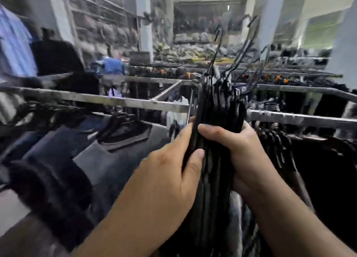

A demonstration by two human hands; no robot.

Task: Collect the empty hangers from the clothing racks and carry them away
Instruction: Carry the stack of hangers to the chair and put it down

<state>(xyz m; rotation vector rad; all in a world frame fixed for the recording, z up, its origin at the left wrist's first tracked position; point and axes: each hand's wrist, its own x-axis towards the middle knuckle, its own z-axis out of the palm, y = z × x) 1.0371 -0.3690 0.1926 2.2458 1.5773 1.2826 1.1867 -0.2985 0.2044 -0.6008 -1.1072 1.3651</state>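
I'm looking over clothing racks (135,102) w/ metal rails running left to right; dark garments (81,152) are hanging packed along the near rail, more rows behind. Whole view is motion-blurred, so fine detail is iffy.

The bundle of hangers (214,133) is sitting centre frame, off the rail, standing roughly upright between both hands, w/ hooks (219,38) fanning up and out above the racks. Lower ends are dropping out of sight past the wrists.

Handling, my read: thin black hangers, stiff, light one by one, but this many together is prob. getting hefty and awkward. They're smooth and narrow, so I'm expecting them to slide against each other and splay if squeezed loosely. Hooks are sticking out at diff. angles and look ready to snag rails or garments in passing. Best hold is probably where it's being held now, around the packed middle, keeping hooks pointed one way.

Left hand (170,170) is pressing on the bundle's left side, thumb laid across the front, fingers flat along it; its grip is closing on the bundle. Right hand (245,154) is wrapping round from the right, thumb over the front, grip clamped on the same stack.

Containers: none I can make out for the hangers, no bin or cart nearby. Far-back shelving (100,25) is holding blurred bundles; contents can't tell.
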